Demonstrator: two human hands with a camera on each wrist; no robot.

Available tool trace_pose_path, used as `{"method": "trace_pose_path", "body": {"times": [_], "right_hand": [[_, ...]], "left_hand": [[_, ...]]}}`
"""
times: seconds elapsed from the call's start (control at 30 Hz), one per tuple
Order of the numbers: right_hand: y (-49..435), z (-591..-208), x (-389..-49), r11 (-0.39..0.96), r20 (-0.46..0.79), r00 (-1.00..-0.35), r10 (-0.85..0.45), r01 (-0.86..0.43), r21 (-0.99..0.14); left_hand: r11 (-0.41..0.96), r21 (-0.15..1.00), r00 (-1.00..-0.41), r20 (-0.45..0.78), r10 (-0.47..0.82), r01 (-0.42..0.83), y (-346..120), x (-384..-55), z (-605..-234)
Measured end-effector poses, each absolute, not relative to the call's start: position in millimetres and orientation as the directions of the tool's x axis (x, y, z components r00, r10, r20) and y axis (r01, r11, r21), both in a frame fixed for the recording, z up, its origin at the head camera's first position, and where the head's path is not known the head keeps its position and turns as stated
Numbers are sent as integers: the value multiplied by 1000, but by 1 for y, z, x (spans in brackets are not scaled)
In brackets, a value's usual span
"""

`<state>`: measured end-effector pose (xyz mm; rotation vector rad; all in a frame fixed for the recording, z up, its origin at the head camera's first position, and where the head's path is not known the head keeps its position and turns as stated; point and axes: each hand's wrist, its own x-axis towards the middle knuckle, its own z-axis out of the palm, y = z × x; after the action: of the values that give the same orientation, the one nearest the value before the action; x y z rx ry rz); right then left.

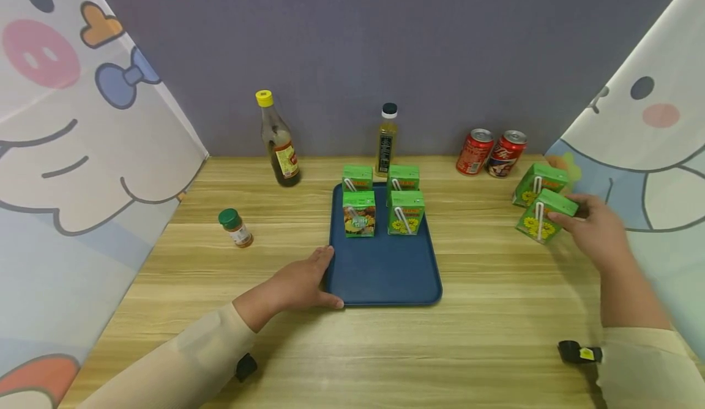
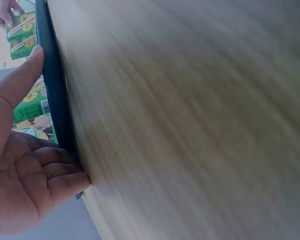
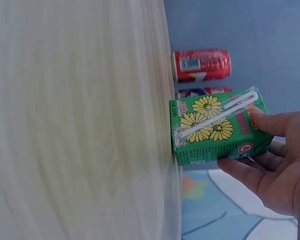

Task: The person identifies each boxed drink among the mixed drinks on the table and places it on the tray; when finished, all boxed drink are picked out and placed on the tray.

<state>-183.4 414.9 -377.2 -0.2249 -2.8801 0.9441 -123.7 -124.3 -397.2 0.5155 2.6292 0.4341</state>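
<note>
My right hand (image 1: pixel 597 231) grips a green juice box (image 3: pixel 215 125) with yellow flowers and a white straw on its front. In the head view this box leans a little, in front of a second green juice box (image 1: pixel 540 183) on the right side of the table. My left hand (image 1: pixel 300 280) rests at the left edge of the dark blue tray (image 1: pixel 385 280), its thumb at the near corner and its fingers extended along the side. Several juice boxes stand in two columns on the tray's far half, among them a brown-fronted one (image 1: pixel 359 214) and a flowered one (image 1: pixel 406 213).
Two red cans (image 1: pixel 475 152) stand at the back right. A dark sauce bottle (image 1: pixel 283 152) with a yellow cap is at the back left, and an oil bottle (image 1: pixel 386 146) stands behind the tray. A green-capped spice jar (image 1: pixel 237 228) sits left of the tray.
</note>
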Motion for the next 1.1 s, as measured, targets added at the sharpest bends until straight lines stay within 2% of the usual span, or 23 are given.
{"method": "trace_pose_path", "body": {"times": [0.2, 0.53, 1.1], "right_hand": [[391, -370, -184, 790, 59, -989, 134, 71, -609], [334, -353, -175, 757, 119, -993, 4, -75, -649], [253, -341, -149, 650, 92, -961, -259, -244, -719]], "left_hand": [[883, 368, -841, -343, 419, 291, -125, -124, -399], [881, 373, -842, -337, 421, 292, -125, -124, -398], [882, 374, -842, -342, 418, 286, -124, -123, -397]]}}
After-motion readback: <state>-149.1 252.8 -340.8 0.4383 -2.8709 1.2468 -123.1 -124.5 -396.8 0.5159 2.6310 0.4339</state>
